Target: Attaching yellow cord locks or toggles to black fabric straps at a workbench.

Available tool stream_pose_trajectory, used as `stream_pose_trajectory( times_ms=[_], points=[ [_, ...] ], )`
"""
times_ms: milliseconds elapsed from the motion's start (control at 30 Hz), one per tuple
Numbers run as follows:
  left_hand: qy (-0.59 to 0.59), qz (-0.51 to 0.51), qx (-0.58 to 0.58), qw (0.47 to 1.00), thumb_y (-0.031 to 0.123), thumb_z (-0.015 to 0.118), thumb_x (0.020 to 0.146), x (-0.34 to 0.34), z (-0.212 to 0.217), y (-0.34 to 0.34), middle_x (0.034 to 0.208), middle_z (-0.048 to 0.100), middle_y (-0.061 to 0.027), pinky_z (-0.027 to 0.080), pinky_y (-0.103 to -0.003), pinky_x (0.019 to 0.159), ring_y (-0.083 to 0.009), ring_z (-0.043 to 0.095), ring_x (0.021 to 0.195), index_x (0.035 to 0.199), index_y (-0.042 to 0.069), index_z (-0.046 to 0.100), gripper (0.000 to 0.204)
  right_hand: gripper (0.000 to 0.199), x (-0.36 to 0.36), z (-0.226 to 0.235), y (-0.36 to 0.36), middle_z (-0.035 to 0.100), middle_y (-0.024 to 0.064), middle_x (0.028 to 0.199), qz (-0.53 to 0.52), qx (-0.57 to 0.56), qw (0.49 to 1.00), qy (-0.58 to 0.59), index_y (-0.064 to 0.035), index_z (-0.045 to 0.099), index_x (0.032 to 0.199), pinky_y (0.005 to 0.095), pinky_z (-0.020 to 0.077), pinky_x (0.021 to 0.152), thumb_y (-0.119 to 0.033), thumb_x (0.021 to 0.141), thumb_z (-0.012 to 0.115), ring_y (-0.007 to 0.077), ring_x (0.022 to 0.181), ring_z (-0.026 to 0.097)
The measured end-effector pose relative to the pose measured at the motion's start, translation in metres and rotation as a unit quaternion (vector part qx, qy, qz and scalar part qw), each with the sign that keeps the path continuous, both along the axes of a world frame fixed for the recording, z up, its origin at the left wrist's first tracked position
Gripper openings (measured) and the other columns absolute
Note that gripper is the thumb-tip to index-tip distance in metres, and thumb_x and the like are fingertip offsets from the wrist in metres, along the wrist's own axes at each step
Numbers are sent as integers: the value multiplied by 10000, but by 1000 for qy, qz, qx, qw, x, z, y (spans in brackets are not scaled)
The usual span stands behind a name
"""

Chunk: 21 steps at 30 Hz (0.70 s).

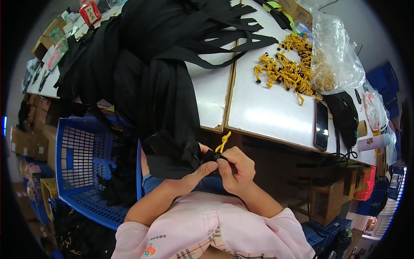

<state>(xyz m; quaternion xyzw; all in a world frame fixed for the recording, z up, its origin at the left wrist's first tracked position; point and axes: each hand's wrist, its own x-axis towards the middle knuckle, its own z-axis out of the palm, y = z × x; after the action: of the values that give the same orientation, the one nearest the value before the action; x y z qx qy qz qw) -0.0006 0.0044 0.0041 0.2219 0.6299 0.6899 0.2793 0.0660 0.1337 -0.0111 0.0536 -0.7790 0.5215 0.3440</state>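
Close in front of my body, my left hand [200, 172] is closed on the end of a black webbing strap [170, 157], whose folded length hangs beside it. My right hand [238, 169] meets it, thumb and fingers pinched at a small black piece [220, 156] between the two hands. A knotted yellow cord [224, 140] sticks up from that piece. Fingers partly cover where cord and strap meet, so I cannot tell how they are joined. A large heap of black straps [142, 39] spreads over the table and droops off its near edge.
Yellow cords with black ends [289, 69] lie on the white table [267, 114], beside a clear plastic bag [338, 52]. Nearby are a phone [321, 125], a black pouch [343, 114] and a pale cup [373, 142]. A blue basket [92, 194] holding black straps stands at my left.
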Motion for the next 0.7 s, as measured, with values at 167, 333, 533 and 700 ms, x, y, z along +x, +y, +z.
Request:
stream_pose_trajectory(
  times_ms=[167, 333, 533, 700],
  points=[
    [127, -58, -61, 988, 145, 624, 753, -2, -2, -4, 714, 507, -14, 403, -211, 584, -89, 483, 644, 867, 44, 527, 181, 73, 6, 15, -2, 518, 87, 653, 16, -171, 983, -64, 40, 535, 781, 185, 342, 453, 31, 718, 569, 93, 518, 445],
    [153, -31, -6, 988, 40, 603, 740, 1, -7, -4, 757, 511, -47, 404, -227, 647, -130, 484, 700, 840, 32, 525, 127, 175, 7, 26, 7, 529, 79, 595, 4, 85, 994, -75, 30, 548, 781, 191, 394, 445, 66, 618, 599, 135, 476, 501],
    [71, -46, -14, 996, 63, 546, 764, 4, -20, 2, 784, 554, -62, 420, -264, 599, -138, 527, 690, 876, 22, 542, 119, 240, 1, 11, 6, 508, 61, 557, -62, 168, 980, 84, 4, 554, 794, 212, 394, 402, 72, 569, 605, 149, 429, 487],
    [152, -55, -11, 987, 17, 605, 724, 1, -13, -6, 830, 545, -72, 420, -251, 657, -161, 512, 760, 875, 23, 537, 165, 216, 2, 22, 7, 494, 64, 547, 1, 125, 992, 27, 13, 555, 786, 205, 370, 383, 70, 585, 611, 136, 414, 466]
  ],
)
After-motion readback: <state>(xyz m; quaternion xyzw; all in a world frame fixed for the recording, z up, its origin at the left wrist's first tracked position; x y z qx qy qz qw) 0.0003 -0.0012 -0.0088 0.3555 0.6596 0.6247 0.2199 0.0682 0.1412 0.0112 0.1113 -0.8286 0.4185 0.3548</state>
